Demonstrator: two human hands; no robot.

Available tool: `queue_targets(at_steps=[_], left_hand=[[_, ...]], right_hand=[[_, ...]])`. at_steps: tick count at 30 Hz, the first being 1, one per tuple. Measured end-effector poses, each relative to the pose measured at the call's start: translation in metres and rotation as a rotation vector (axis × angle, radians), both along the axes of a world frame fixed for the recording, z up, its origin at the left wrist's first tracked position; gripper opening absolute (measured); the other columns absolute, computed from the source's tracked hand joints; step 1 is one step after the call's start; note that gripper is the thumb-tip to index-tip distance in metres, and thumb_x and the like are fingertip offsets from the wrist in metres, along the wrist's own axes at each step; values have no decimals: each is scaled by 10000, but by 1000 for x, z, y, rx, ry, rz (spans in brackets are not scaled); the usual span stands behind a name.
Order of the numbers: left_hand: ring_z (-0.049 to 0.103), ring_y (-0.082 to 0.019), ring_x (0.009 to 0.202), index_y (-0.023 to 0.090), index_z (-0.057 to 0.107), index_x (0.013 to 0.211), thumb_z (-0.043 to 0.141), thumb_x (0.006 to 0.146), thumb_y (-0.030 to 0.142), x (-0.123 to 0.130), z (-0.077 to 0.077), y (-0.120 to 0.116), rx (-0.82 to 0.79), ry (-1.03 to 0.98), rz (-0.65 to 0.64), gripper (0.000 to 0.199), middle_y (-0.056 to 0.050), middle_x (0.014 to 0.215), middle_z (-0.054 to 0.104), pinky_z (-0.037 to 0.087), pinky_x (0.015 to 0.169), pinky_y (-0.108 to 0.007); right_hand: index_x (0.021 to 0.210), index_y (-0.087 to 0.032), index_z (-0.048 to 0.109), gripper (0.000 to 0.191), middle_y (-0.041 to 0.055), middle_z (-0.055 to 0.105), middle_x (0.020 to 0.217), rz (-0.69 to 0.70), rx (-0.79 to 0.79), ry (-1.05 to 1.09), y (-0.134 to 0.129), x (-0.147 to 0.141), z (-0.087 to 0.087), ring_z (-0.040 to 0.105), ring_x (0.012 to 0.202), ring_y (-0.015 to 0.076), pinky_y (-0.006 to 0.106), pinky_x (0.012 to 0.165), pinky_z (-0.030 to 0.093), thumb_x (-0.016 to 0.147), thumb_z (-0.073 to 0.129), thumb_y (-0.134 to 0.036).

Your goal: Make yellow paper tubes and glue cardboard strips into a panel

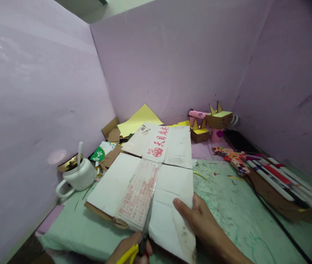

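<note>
My left hand is closed round a pair of scissors with yellow and dark handles, at the bottom centre. Their blades point away from me along a slit in a flattened cardboard sheet. White on top, the sheet has red printed writing, a crease across its middle and clear tape beside the slit. My right hand grips its right edge, thumb on top and the other fingers hidden underneath. How far apart the blades are, I cannot tell.
A white mug with a stick and gold lid stands left. Yellow paper and cardboard scraps lie behind. Small cardboard figures stand back right, near a dark phone-like slab. Markers and a black cord lie right. Lilac panels enclose the table.
</note>
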State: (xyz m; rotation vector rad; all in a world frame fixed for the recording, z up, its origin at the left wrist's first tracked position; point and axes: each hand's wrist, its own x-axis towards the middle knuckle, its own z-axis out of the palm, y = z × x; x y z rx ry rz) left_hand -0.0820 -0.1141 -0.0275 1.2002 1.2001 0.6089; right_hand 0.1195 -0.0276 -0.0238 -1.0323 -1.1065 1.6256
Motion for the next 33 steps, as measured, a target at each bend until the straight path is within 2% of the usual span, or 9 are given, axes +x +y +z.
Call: queue_targets(at_steps=[5, 9, 14, 18, 22, 27, 33], left_hand=[[408, -118, 562, 177, 540, 625, 575, 672, 539, -2, 3, 12, 68, 162, -68, 366, 14, 584, 466, 307, 518, -241], [414, -120, 565, 168, 568, 598, 580, 706, 416, 0, 12, 14, 59, 273, -67, 271, 17, 557, 471, 325, 518, -235], [427, -110, 571, 156, 577, 600, 632, 651, 421, 4, 33, 16, 19, 340, -114, 276, 36, 558, 455, 336, 554, -224], [419, -114, 568, 163, 548, 605, 604, 654, 421, 8, 40, 13, -2, 364, -44, 269, 35, 562, 454, 317, 549, -232], [376, -106, 529, 172, 501, 571, 603, 636, 399, 13, 38, 10, -13, 304, 9, 257, 40, 529, 407, 277, 519, -244], [335, -101, 527, 190, 435, 556, 603, 637, 347, 14, 30, 8, 57, 292, 2, 244, 47, 536, 366, 266, 512, -243], [358, -115, 555, 195, 442, 578, 582, 700, 498, 13, 12, 5, 172, 273, 42, 355, 32, 559, 393, 296, 530, -250]], right_hand=[[1060, -129, 574, 471, 160, 677, 1064, -11, 47, -42, -5, -1, -7, 616, 994, 329, 466, 863, 468, 704, 649, -427], [999, -130, 616, 425, 144, 694, 1023, -42, 33, -43, -7, -1, -7, 627, 963, 320, 448, 834, 487, 695, 663, -423], [987, -128, 635, 403, 133, 708, 970, -64, 11, -58, -8, 0, -6, 637, 928, 313, 454, 825, 488, 684, 673, -391], [978, -127, 618, 417, 144, 698, 994, -49, 17, -59, -7, -1, -9, 630, 939, 322, 456, 825, 485, 680, 669, -414], [981, -135, 613, 436, 143, 699, 997, -59, 18, -43, -6, -1, -9, 622, 960, 326, 455, 838, 478, 659, 681, -421], [1009, -134, 633, 417, 138, 703, 995, -69, 39, -40, -6, -1, -5, 619, 964, 325, 467, 851, 475, 668, 681, -371], [1020, -137, 635, 424, 134, 701, 1004, -72, 37, -25, -6, -2, -5, 622, 963, 322, 465, 848, 479, 665, 685, -365]])
